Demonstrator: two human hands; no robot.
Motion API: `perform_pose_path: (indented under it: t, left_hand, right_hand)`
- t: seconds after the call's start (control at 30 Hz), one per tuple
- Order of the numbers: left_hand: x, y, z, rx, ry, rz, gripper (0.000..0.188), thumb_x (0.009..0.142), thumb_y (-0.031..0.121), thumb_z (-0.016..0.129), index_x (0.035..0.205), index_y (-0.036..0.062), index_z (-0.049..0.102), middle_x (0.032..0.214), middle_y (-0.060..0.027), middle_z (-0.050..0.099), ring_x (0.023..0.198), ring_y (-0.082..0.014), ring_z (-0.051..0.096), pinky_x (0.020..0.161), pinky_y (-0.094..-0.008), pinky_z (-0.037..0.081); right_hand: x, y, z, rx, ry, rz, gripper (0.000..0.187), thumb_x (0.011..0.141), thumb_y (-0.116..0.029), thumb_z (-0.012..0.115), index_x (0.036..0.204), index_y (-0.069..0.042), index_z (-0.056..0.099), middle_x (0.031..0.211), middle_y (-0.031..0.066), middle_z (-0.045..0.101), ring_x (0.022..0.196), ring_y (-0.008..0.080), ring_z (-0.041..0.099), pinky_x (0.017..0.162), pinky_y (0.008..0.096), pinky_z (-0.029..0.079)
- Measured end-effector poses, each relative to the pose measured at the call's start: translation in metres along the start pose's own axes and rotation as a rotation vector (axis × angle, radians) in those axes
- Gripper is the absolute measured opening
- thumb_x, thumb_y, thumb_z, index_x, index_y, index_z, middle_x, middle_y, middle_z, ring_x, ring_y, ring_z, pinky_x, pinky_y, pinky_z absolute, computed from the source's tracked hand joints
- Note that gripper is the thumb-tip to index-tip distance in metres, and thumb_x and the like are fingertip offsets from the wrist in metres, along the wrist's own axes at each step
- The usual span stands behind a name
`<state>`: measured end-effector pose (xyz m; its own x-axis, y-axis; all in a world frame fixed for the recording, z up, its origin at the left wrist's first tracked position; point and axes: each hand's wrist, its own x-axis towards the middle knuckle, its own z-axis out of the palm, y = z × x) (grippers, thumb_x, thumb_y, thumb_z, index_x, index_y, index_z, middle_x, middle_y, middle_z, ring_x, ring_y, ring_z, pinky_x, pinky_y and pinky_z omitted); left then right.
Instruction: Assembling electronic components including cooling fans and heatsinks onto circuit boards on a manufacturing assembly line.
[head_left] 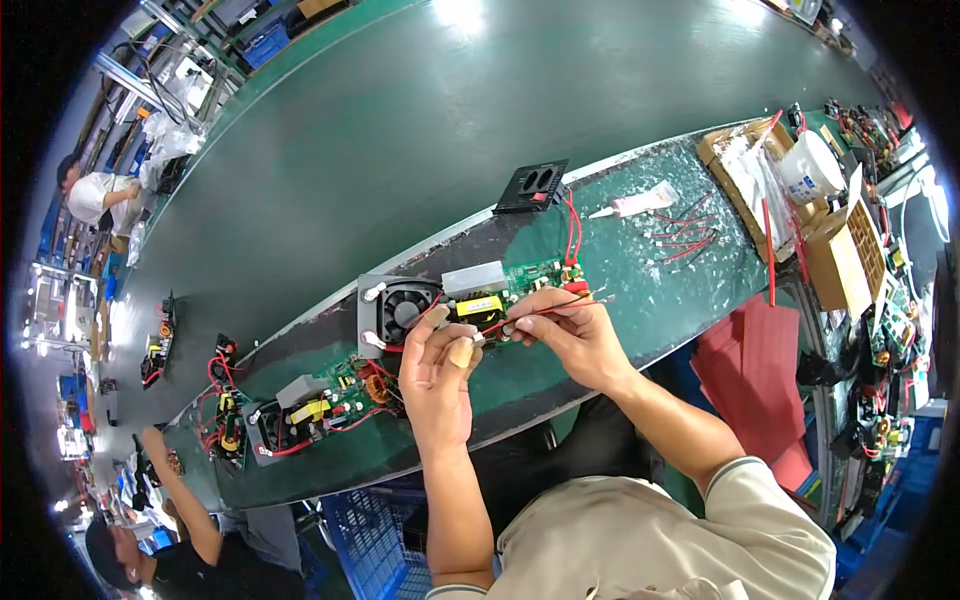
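In front of me lies a green circuit board (537, 274) with a heat sink (474, 279) and a yellow-wrapped transformer (479, 306). A black fan (403, 309) on a grey plate stands at its left end. My right hand (577, 338) pinches a thin red and black wire (598, 298), whose stripped-looking ends stick out past the fingers. My left hand (437, 372), with a yellowish cover on one fingertip, closes on the wire's other end at a small white connector (478, 340). Red leads run from the board to a black socket panel (533, 187).
Left along the bench lies a similar fan-and-board assembly (318, 408). A glue tube (640, 201) and loose red wires (686, 238) lie to the right, near a cardboard box (840, 262) and white bucket (811, 168). A co-worker's arm (185, 500) reaches in at lower left.
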<state>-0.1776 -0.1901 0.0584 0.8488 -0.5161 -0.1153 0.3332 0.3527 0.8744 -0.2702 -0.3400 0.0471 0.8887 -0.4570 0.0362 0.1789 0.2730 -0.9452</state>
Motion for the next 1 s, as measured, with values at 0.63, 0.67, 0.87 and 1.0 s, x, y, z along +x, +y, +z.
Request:
perform_pose_path:
  t: [0.63,0.67,0.87,1.0]
  left_hand:
    - [0.004,0.003,0.002,0.971,-0.033,0.568,0.035,0.079,-0.002,0.071,0.114,0.0022,0.065,0.119,-0.0146,0.058,0.105,-0.0274,0.059,0.085,-0.035,0.051]
    - [0.003,0.014,0.003,1.102,-0.097,0.583,0.035,0.078,0.003,0.075,0.111,0.0054,0.067,0.127,-0.0161,0.053,0.113,-0.0331,0.055,0.093,-0.0409,0.048]
    - [0.009,0.031,0.023,1.709,-0.423,0.493,0.044,0.073,0.031,0.08,0.114,0.016,0.07,0.151,-0.0174,0.029,0.14,-0.0469,0.023,0.109,-0.0623,0.027]
    - [0.015,0.028,0.036,1.812,-0.5,0.415,0.061,0.065,0.035,0.084,0.12,0.0165,0.067,0.156,-0.0174,0.02,0.143,-0.0481,0.016,0.109,-0.0665,0.022]
  right_hand:
    - [0.018,-0.014,-0.021,-0.005,-0.04,0.196,0.015,0.095,-0.01,0.062,0.101,0.004,0.064,0.092,0.011,0.07,0.076,0.0146,0.067,0.07,0.0267,0.055]
    - [0.021,-0.018,-0.023,-0.241,0.001,0.132,0.014,0.094,-0.009,0.063,0.101,0.004,0.065,0.091,0.0108,0.07,0.075,0.0154,0.067,0.069,0.0272,0.055]
    - [0.044,-0.02,-0.04,-0.901,-0.072,-0.286,0.014,0.086,-0.001,0.066,0.099,0.001,0.066,0.087,0.0142,0.067,0.075,0.0274,0.068,0.067,0.0338,0.055]
    - [0.05,-0.016,-0.037,-0.894,-0.128,-0.338,0.014,0.084,-0.001,0.067,0.098,0.0,0.067,0.089,0.0151,0.068,0.078,0.033,0.067,0.067,0.0375,0.055]
